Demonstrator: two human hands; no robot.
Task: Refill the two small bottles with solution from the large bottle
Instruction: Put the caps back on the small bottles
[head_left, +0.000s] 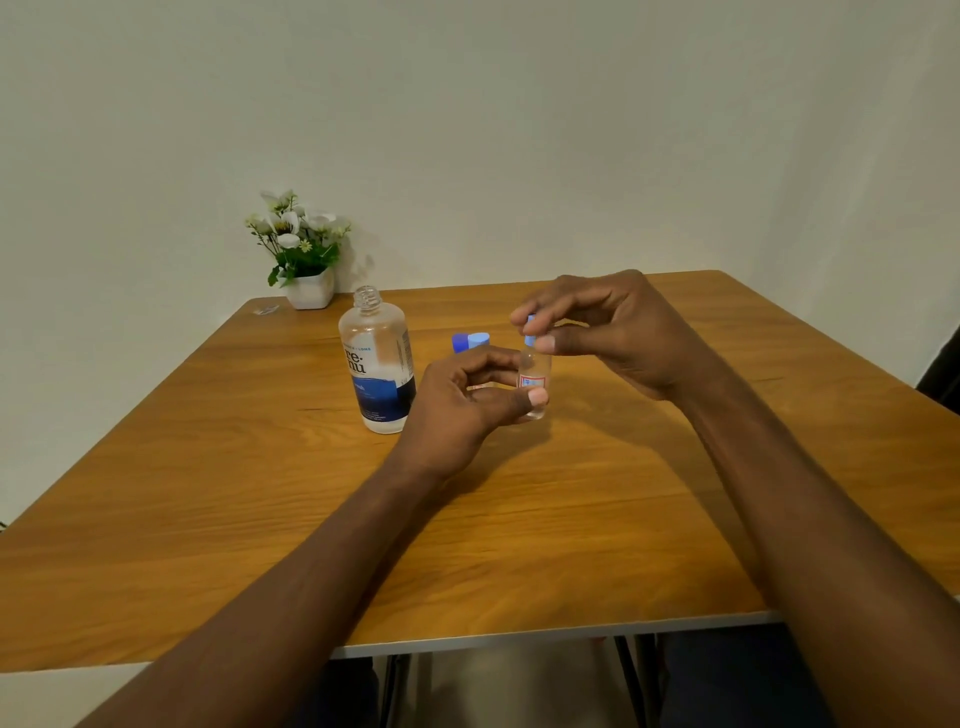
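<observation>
A large clear bottle (378, 358) with a blue and white label stands uncapped on the wooden table (519, 519), left of my hands. My left hand (462, 400) grips a small clear bottle (535, 375) by its lower body, holding it upright above the table. My right hand (608, 327) pinches the light blue cap (530, 332) on top of that small bottle between thumb and forefinger. Behind my left hand lie a dark blue cap (459, 343) and a light blue cap (479, 341); what they sit on is hidden by my fingers.
A white pot of artificial flowers (307, 260) stands at the table's far left corner by the wall. A small clear scrap (266, 309) lies at that corner's edge. The table's front edge (519, 639) runs below my forearms.
</observation>
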